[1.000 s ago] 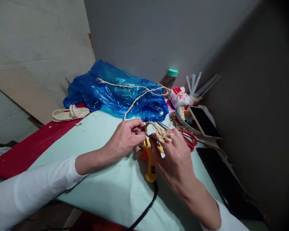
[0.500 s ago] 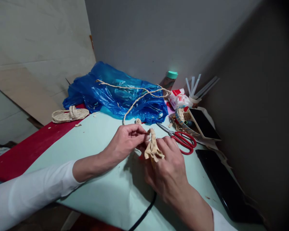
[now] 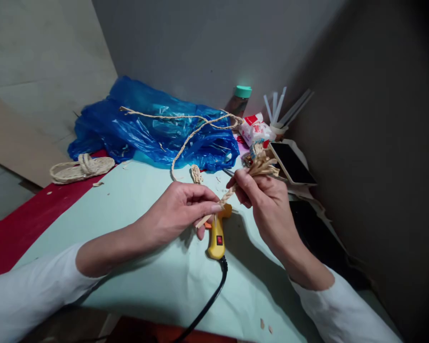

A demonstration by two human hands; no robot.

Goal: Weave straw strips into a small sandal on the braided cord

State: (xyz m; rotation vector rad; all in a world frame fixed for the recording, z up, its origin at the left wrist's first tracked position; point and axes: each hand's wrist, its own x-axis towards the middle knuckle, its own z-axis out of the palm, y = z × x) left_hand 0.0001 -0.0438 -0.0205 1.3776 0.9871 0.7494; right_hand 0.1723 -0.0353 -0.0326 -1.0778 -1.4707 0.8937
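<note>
A short tan braid (image 3: 228, 196) of dry fibre runs between my two hands. My left hand (image 3: 186, 205) pinches its lower end between thumb and forefinger, and a flat loose strand pokes out below. My right hand (image 3: 262, 197) is closed round the other end, where a frayed bunch of fibre (image 3: 262, 166) fans out above the fingers. Just under the braid a yellow glue gun (image 3: 217, 240) with a red switch lies on the pale green table cover (image 3: 139, 276). My left fingers hide part of the gun.
Behind my hands lies a blue plastic bag (image 3: 146, 128) with a long braided cord (image 3: 186, 143) across it. A woven sole (image 3: 82, 169) rests at left, a small woven piece (image 3: 196, 174) in the middle. At right are a phone (image 3: 293, 162), glue sticks (image 3: 277, 107) and a green-capped jar (image 3: 241, 97).
My right hand has moved up and right with the frayed end, stretching the braid out from my left hand. The glue gun now shows below; the red scissors are mostly hidden.
</note>
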